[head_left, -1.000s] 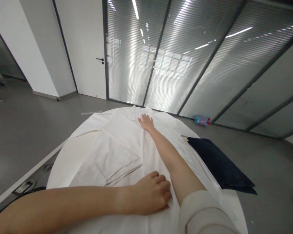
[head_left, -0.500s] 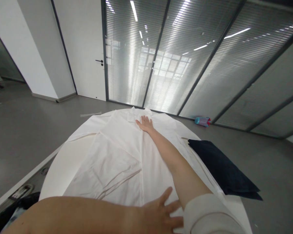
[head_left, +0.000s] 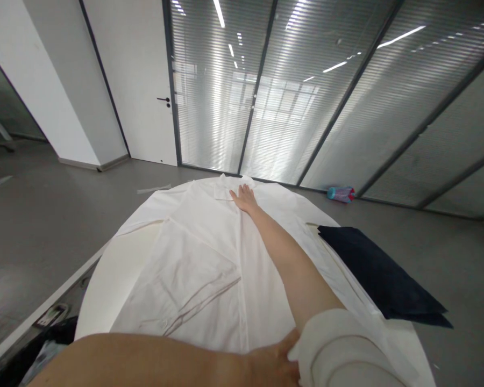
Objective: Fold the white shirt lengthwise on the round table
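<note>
Right hand (head_left: 246,198) flat, fingers spread, palm down on the white shirt (head_left: 210,258) just near of its collar (head_left: 226,189) at the far edge of the table; the bare forearm runs back from there to a rolled cream sleeve (head_left: 339,349) at the near right. Left hand (head_left: 274,363) lies on the near hem of the same shirt, mostly hidden behind that sleeve (cannot tell whether its fingers are spread or curled); nothing shows gripped in either hand. Shirt lies spread front-up across the round white table (head_left: 105,279), collar far, hem near, with its left sleeve folded inward over the body, creases running diagonally there. To the right of the shirt, touching its edge, a folded dark navy cloth (head_left: 379,279) rests on the table, its near corner hanging past the rim. Farther right, well apart on the grey floor by the glass wall, a small blue and pink bottle (head_left: 341,193) lies on its side. Far left, a white door with a dark handle (head_left: 163,100)
</note>
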